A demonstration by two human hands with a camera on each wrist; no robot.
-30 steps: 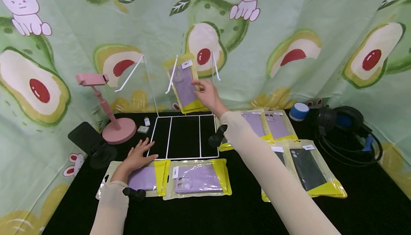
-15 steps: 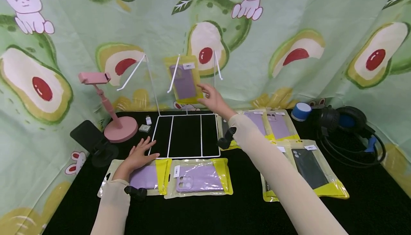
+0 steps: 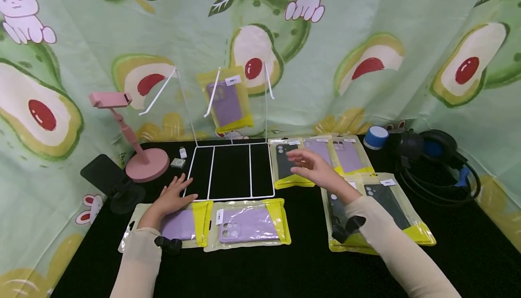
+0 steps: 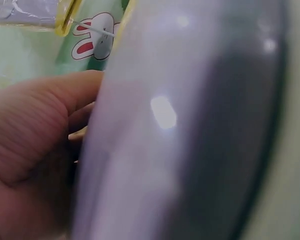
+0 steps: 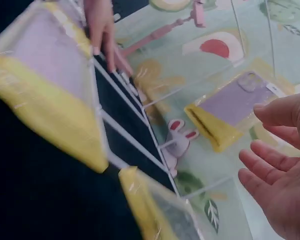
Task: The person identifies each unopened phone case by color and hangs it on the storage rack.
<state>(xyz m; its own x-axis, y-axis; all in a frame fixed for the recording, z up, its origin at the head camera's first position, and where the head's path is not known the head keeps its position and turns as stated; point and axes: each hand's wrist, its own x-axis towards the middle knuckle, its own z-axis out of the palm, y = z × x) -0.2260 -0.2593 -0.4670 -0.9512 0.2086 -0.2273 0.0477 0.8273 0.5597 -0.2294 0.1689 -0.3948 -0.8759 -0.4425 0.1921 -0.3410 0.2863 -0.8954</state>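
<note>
Purple phone case in its yellow-edged packet (image 3: 226, 101) hangs on the middle hook of the white wire rack (image 3: 229, 171), up and behind the right hand (image 3: 313, 167) and well apart from it; the right wrist view shows the packet (image 5: 230, 107) beyond the spread fingers (image 5: 262, 167). That hand's grip is wide, fingers straight and relaxed, holding nothing, and it hovers above the packets on the tabletop (image 3: 285, 262): a black case packet (image 3: 286, 164) lies just under its fingertips, with two purple case packets (image 3: 338, 153) just beyond it. Between this grip and the rack's flat base lies bare black tabletop. The left hand (image 3: 171, 198) rests flat, fingers straight, on another purple case packet (image 3: 185, 225) at the near left corner of the rack base, with a further purple packet (image 3: 248, 225) just to its right.
</note>
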